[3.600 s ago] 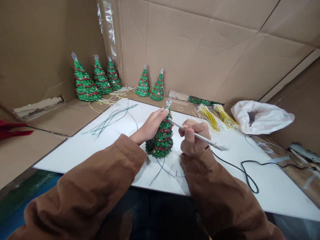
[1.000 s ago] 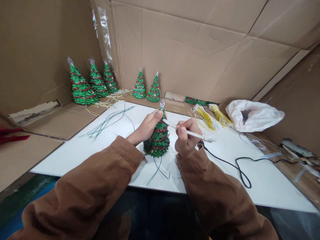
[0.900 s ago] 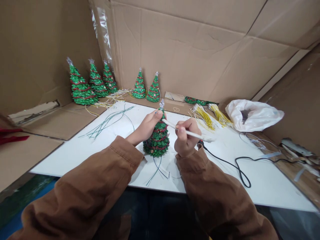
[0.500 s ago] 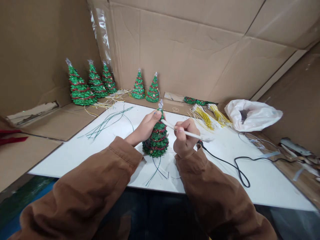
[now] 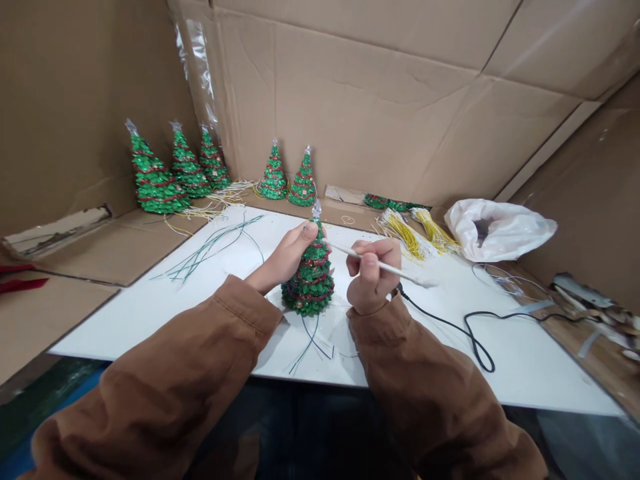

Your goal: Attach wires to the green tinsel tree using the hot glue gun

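A small green Christmas tree (image 5: pixel 309 280) with red garland and a clear star on top stands upright on the white board in front of me. My left hand (image 5: pixel 290 253) is closed around its upper part from the left, thumb just below the star; the other fingers are partly hidden behind the tree. My right hand (image 5: pixel 374 272) pinches a thin white stick (image 5: pixel 400 272) with a pale, wider, fluffy-looking rear end. The stick's front tip is at the tree's upper right side, but I cannot tell whether it touches. Dark green wires (image 5: pixel 311 337) lie at the tree's base.
Several similar trees (image 5: pixel 301 183) stand along the cardboard wall. Loose green wires (image 5: pixel 210 250) lie left on the white board (image 5: pixel 425 373). Bundles of yellow-and-white wire (image 5: pixel 403 233), an open white plastic bag (image 5: pixel 505 230) and a black cable (image 5: pixel 450 327) are to the right.
The view has shifted slightly. Relative to the tree, my right hand has moved a little to the right, and more of the stick's rear end shows. The left hand keeps its hold.
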The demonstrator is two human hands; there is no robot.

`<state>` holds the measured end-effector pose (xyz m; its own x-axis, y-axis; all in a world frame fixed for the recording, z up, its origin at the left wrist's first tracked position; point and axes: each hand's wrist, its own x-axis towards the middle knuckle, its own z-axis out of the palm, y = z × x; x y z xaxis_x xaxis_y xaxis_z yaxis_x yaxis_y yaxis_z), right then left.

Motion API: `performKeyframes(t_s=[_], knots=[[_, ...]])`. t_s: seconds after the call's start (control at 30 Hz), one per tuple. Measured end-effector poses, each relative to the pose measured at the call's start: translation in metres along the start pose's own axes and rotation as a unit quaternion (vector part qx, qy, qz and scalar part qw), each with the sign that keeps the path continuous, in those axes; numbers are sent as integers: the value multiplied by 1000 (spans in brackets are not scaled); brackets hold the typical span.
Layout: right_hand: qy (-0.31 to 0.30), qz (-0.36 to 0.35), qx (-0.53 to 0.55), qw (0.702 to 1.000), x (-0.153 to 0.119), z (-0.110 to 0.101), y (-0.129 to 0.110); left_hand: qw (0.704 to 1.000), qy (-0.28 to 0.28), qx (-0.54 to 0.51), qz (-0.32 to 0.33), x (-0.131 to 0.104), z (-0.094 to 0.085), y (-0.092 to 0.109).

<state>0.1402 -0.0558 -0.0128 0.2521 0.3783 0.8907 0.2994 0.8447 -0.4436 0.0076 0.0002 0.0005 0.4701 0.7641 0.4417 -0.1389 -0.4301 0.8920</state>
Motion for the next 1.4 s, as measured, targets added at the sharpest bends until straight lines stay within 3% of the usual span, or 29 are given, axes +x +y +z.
performKeyframes(t_s=[0.1, 0.2, 0.33, 0.47, 0.73, 0.93, 1.13, 1.4], knots=[[104, -15, 77, 991, 9, 6, -4, 1000, -12, -18, -9, 0, -1, -3], [152, 55, 121, 979, 18, 8, -4, 1000, -14, -5, -2, 0, -3, -6], [123, 192, 166, 959, 23, 6, 2, 1000, -21, -6, 5, -1, -4, -7], [95, 236, 179, 950, 23, 5, 3, 1000, -22, -2, -1, -1, -3, -7], [111, 176, 179, 962, 21, 7, 2, 1000, -11, 23, 9, -1, -3, -4], [67, 87, 143, 984, 12, 9, 3, 1000, -11, -20, -11, 0, -2, -5], [37, -4, 142, 989, 5, 12, 8, 1000, 2, 10, 1, 1, -2, -5], [-1, -36, 81, 996, 5, 9, 9, 999, 6, 41, 6, 1, -2, -4]])
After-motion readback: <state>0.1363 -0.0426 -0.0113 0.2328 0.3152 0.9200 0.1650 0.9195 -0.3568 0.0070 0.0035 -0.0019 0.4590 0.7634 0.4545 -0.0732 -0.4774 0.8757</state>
